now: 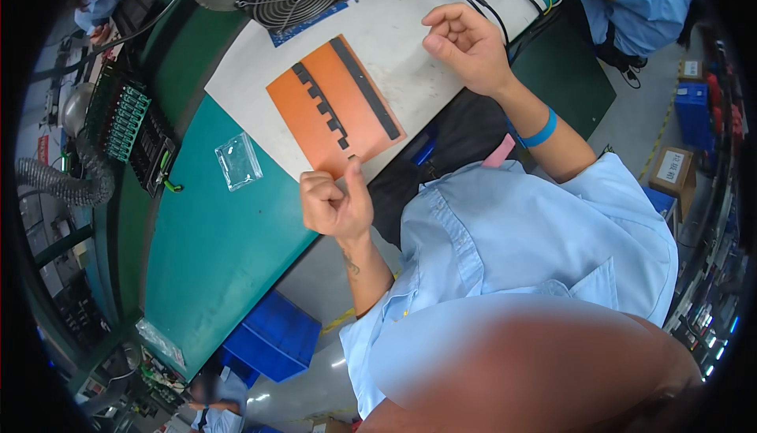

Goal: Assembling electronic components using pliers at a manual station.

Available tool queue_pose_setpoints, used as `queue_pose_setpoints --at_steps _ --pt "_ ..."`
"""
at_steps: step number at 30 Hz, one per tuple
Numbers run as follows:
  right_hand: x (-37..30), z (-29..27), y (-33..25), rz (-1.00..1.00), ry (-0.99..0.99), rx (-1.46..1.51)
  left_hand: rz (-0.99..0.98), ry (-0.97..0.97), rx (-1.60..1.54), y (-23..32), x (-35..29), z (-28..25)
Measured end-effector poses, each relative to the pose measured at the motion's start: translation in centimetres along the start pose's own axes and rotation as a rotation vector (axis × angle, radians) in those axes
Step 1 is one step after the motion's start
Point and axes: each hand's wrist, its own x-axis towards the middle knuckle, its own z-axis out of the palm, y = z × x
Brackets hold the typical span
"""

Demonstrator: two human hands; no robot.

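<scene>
Fingers point(317, 192) of the left hand point(337, 206) are curled at 9 o'clock, beside a small dark piece point(352, 157); whether gripped cannot be told. The right hand point(475, 48) is held half-open, empty, at 1 o'clock. A printed carton point(666, 185) is seen at 3 o'clock. An orange sheet point(303, 121), set with staggered black pieces point(324, 107), is laid on the desk point(410, 46) at 11 o'clock.

A green worktable point(213, 251) spreads toward 8 o'clock, a blue bin point(276, 334) beside its edge at 7. Grey floor point(648, 94) with a yellow line point(665, 121) shows toward 2, a cardboard box point(674, 179) at 3, bright lights point(733, 324) at 4.
</scene>
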Motion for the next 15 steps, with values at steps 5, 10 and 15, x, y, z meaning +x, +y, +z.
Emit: queue_pose_setpoints --at_steps 5,10,15 --pt "0.7 0.4 1.3 0.010 0.067 -0.110 -0.030 0.001 -0.067 -0.3 -0.1 0.0" --pt "0.9 0.9 1.2 -0.047 0.048 -0.187 -0.028 -0.026 -0.044 -0.3 0.1 0.0" --pt "1.1 0.8 0.9 -0.022 -0.026 -0.260 -0.015 -0.036 -0.002 -0.2 0.2 0.2"
